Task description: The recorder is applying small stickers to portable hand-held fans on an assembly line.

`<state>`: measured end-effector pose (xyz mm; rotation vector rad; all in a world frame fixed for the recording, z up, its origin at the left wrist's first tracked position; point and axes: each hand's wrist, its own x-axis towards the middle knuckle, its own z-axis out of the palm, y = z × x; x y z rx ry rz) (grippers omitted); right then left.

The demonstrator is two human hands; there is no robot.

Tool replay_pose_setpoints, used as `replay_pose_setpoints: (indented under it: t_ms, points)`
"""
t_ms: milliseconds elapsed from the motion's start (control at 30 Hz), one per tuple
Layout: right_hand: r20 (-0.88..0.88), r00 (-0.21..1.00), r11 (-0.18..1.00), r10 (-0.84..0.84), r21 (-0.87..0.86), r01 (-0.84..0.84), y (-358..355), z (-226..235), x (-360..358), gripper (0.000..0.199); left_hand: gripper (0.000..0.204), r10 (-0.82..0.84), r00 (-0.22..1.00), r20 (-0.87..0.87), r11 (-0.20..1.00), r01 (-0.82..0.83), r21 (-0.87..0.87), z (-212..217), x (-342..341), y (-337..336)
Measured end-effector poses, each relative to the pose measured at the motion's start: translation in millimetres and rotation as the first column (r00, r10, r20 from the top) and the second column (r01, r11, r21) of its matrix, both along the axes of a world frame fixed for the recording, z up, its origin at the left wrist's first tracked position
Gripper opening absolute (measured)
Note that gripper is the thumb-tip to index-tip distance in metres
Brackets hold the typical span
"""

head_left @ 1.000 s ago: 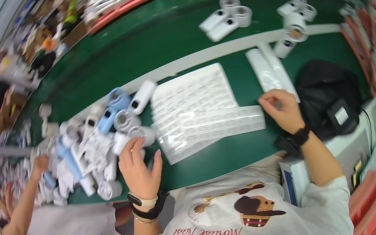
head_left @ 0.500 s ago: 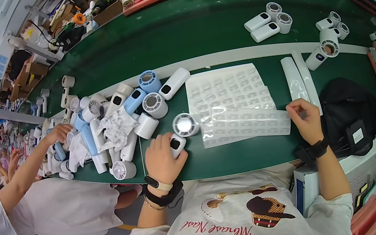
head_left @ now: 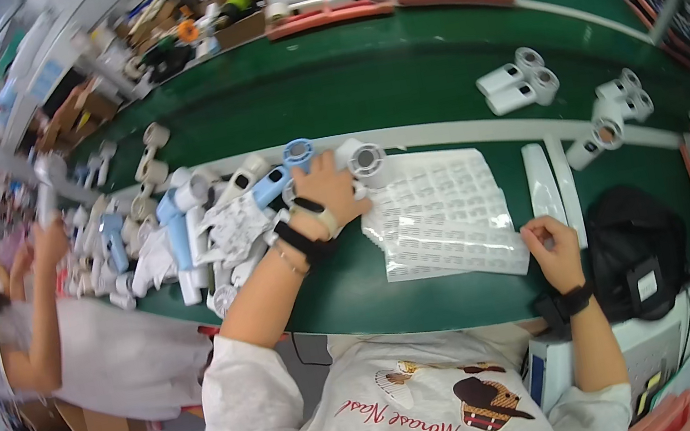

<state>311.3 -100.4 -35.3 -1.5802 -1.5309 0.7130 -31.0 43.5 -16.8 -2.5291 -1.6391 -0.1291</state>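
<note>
My left hand reaches across to the fan pile, its fingers bent over a white handheld fan. The fan's ring-shaped head shows beside the fingers; its handle is mostly hidden under the hand. A blue handheld fan lies just beyond the fingertips. My right hand pinches the right end of a narrow clear label strip printed with rows of small dark marks. Beneath that strip, larger label sheets are spread flat on the green table.
Left of me lie piled fans with a patterned cloth. Two white strips and a black bag are at right. More white fans lie beyond the ledge, with pink trays farther back. A co-worker's arm is raised at left.
My left hand has moved away from me with the white fan, from the near table to the pile. The right hand keeps its pinch on the strip. The co-worker's hand has risen, lifting a white fan.
</note>
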Motion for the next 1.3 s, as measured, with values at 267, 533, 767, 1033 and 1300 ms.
replay_pose_setpoints:
  t_ms: [267, 533, 767, 1033, 1300]
  points:
    - [-0.073, 0.996, 0.999, 0.049, 0.006, -0.049, -5, -13, 5, 0.007, 0.056, -0.005, 0.997, -0.071, 0.910, -0.025, -0.414, 29, 8, 21]
    - [-0.075, 0.997, 0.999, 0.036, 0.024, -0.034, 0, -19, 7, 0.011, 0.052, -0.117, 0.950, 0.290, 0.895, 0.227, -0.383, 51, -8, -9]
    - [-0.115, 0.993, 1.000, 0.005, 0.017, -0.003, -2, -22, 13, 0.011, 0.060, 0.229, 0.141, 0.963, 0.825, 0.496, -0.269, 84, -91, -59]
    - [-0.059, 0.998, 1.000, 0.011, 0.021, -0.009, 1, -19, 6, 0.010, 0.048, 0.049, 0.256, 0.965, 0.963, -0.270, 0.022, 121, -267, -82]
    - [-0.079, 0.997, 0.999, -0.025, -0.030, 0.022, 0, -19, 8, 0.009, 0.054, 0.598, 0.783, 0.169, 0.734, -0.620, 0.277, 116, -369, -45]
